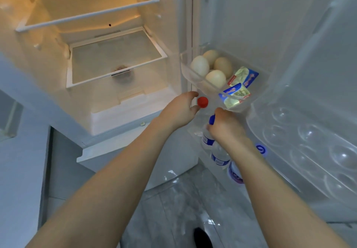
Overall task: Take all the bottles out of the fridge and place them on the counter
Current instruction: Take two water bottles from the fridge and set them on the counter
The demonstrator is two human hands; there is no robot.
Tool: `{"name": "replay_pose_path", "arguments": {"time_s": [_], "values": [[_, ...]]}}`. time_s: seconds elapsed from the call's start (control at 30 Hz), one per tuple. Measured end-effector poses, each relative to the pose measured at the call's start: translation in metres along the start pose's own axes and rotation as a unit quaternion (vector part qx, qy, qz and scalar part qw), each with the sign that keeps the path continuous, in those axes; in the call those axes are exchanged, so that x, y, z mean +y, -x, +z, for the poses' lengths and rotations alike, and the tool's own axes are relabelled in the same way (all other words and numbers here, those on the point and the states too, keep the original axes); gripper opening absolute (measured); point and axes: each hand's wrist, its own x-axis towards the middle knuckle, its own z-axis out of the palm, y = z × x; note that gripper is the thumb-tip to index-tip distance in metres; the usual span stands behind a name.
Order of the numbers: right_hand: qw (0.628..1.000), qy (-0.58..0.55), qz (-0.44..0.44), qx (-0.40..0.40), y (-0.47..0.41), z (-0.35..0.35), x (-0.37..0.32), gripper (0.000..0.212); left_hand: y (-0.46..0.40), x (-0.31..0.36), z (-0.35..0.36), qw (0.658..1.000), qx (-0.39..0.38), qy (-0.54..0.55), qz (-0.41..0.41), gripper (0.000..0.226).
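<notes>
The fridge stands open, its door swung to the right. Low in the door, a clear bottle with a red cap stands in the bottom door rack. My left hand reaches for it, fingers apart on both sides of the cap and touching or almost touching it. Beside it stands a water bottle with a blue cap and blue label. My right hand is closed around its neck. Two more bottles with blue and purple labels stand further along the same rack.
Above the bottles a clear door tray holds several eggs and two butter packets. The glass shelves inside the fridge are bare. A clear egg holder sits on the door at right. Grey tiled floor lies below.
</notes>
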Motion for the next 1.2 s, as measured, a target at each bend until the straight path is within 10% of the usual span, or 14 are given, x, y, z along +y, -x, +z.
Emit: {"name": "replay_pose_path", "arguments": {"time_s": [0.63, 1.2], "values": [[1.0, -0.02, -0.001, -0.017, 0.002, 0.002, 0.005, 0.006, 0.012, -0.008, 0.039, 0.988, 0.043, 0.138, -0.046, 0.018], [0.978, -0.041, -0.097, 0.181, 0.044, 0.012, -0.031, 0.021, 0.102, -0.021, -0.026, 0.922, 0.307, 0.229, -0.052, 0.024]]}}
